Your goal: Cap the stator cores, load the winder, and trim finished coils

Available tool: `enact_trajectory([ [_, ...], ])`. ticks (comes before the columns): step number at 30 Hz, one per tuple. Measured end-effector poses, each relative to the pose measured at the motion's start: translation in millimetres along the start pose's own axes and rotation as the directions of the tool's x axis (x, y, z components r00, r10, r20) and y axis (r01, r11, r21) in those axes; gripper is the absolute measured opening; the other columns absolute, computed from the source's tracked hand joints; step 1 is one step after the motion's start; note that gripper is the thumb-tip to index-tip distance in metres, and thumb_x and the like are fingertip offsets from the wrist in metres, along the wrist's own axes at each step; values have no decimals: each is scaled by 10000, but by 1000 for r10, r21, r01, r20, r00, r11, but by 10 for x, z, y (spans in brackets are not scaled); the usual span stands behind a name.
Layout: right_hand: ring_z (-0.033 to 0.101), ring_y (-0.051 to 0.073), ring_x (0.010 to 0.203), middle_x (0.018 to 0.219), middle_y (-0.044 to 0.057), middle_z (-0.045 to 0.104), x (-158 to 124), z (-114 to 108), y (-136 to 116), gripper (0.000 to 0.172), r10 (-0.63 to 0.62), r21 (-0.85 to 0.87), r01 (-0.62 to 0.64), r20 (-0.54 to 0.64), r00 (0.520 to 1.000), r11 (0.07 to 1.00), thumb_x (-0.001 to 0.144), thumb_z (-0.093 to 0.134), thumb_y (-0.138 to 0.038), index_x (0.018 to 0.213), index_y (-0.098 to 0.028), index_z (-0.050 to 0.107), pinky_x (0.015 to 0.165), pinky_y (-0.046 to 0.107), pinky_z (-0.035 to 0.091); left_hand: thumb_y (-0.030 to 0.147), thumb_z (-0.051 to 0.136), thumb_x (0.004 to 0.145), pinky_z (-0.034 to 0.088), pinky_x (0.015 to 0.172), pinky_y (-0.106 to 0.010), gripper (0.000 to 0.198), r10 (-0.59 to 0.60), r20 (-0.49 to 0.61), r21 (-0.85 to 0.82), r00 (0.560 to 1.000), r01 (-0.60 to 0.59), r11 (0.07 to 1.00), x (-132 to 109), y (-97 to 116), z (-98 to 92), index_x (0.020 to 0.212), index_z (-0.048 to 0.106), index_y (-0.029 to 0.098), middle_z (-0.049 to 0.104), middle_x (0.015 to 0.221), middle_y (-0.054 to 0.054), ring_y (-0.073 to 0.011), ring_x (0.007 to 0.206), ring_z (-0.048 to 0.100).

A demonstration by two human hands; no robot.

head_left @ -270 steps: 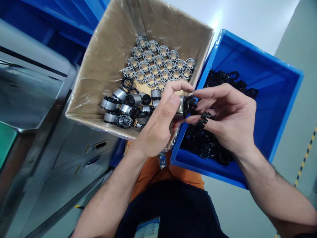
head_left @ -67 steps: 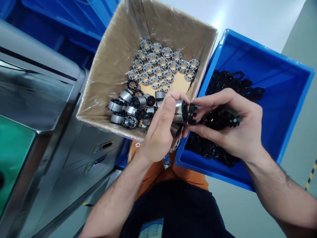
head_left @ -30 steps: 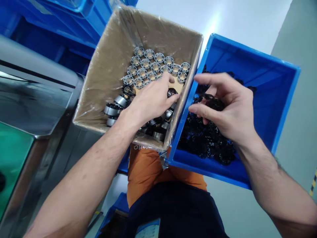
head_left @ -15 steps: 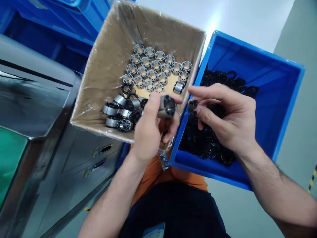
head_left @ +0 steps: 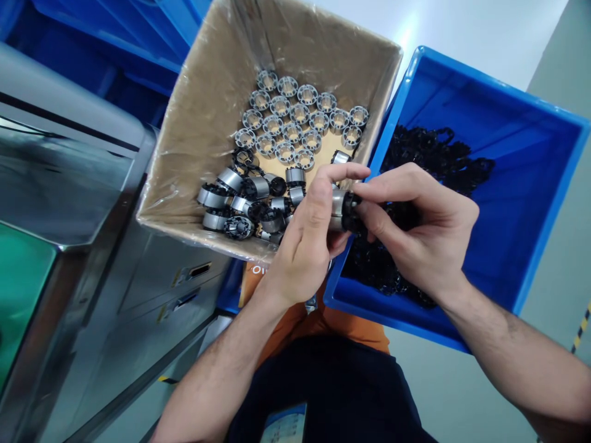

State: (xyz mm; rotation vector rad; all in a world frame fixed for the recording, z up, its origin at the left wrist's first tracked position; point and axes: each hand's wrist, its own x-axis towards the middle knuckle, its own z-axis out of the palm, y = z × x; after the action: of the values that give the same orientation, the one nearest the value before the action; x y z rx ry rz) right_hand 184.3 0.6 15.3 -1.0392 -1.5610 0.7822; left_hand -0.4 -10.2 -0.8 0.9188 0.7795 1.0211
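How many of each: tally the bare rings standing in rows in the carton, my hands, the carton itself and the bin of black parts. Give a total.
Bare rings: 19
Left hand and right hand: 2
Carton: 1
Bin: 1
Total: 23

Head-worn view, facing forward and down, close above left hand [head_left: 307, 237], right hand [head_left: 422, 227]

Lined carton [head_left: 184, 141] carrying metal rings [head_left: 299, 123], blue bin [head_left: 521, 154] carrying black parts [head_left: 429, 147], apparently ring-shaped
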Motion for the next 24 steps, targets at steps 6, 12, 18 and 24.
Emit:
enact_trajectory([
  [6, 823, 215, 950, 1077, 6, 872, -39, 25, 2, 208, -94, -64, 94, -3, 996, 994, 1083, 910, -182, 1176, -363, 948, 831, 414, 712, 739, 469, 1278, 437, 487, -277, 515, -39, -16, 96, 999, 41, 995, -29, -18, -25, 1399, 797, 360, 558, 753, 18, -148, 561, 487],
  [12, 795, 217, 958, 1061, 11, 849, 31, -53, 10, 237, 131, -51, -128, 55, 990, 990, 1060, 922, -224, 1262, -341, 958, 936, 447, 734, 772, 491, 1267, 541, 531, -291, 585, -8, 1, 115, 1000, 7, 993, -12, -22, -55, 1541, 780, 343, 753, 869, 0, -170, 632, 727],
  [18, 857, 307, 1182, 1352, 5, 867, 196, -339, -30, 413, 288, 72, -301, 146, 946, 951, 983, 1007, -248, 1347, -416, 909, 1048, 510, 782, 919, 671, 1129, 507, 453, -245, 685, 52, -144, 16, 988, -50, 999, 68, -23, -22, 1159, 787, 245, 920, 1083, -59, -170, 633, 827],
  [24, 649, 137, 611, 999, -26, 750, 104, -291, -126, 212, 385, 179, -423, 211, 899, 889, 1117, 908, -402, 1279, -341, 784, 464, 290, 545, 863, 671, 1164, 326, 395, -238, 658, 72, -194, 72, 978, -59, 996, 86, -11, -22, 997, 803, 241, 748, 736, -7, -87, 443, 540],
])
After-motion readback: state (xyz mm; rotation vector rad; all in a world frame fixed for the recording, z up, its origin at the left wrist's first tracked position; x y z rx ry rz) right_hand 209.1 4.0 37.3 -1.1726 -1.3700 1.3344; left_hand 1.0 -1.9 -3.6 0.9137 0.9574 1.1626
